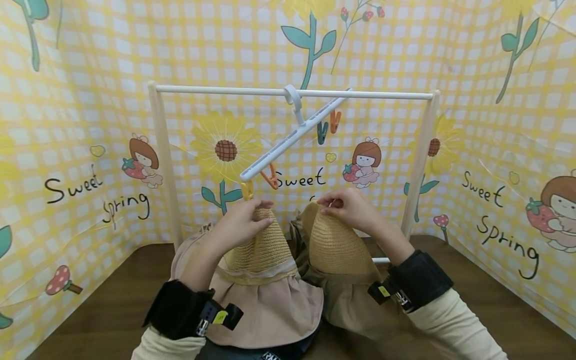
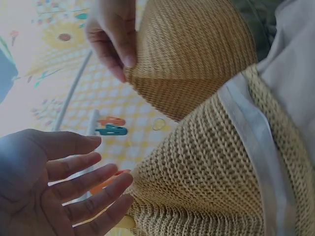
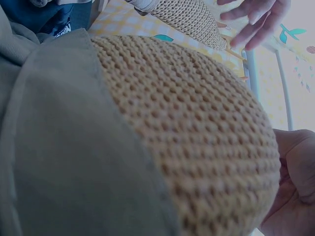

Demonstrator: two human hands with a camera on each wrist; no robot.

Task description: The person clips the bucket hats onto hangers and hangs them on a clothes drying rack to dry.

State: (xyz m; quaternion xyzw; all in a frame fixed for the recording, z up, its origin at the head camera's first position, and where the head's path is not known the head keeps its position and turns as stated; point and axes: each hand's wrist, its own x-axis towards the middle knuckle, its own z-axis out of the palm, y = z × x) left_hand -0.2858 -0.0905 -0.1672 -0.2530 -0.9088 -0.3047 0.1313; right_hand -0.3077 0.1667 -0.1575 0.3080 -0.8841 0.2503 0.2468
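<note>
A straw hat with a pink fabric brim [image 1: 270, 310] stands peak-up on the left; in the left wrist view its woven crown [image 2: 197, 157] shows a pale band. My left hand [image 1: 243, 225] is beside that peak, its fingers [image 2: 83, 189] loosely spread. A yellow clip [image 1: 247, 190] and an orange clip [image 1: 270, 177] are just above; whether the yellow one grips the hat is hidden. On the right, my right hand [image 1: 348, 212] pinches the peak of a second straw hat [image 1: 337, 245] with an olive fabric brim [image 3: 78, 147].
A white hanger [image 1: 292, 137] hangs slantwise from the rack's white rod [image 1: 216, 91]. Its far half carries a green clip [image 1: 322, 133] and another orange clip [image 1: 335, 121]. Wooden posts [image 1: 164, 165] stand at both ends. Patterned cloth surrounds the brown table [image 1: 121, 295].
</note>
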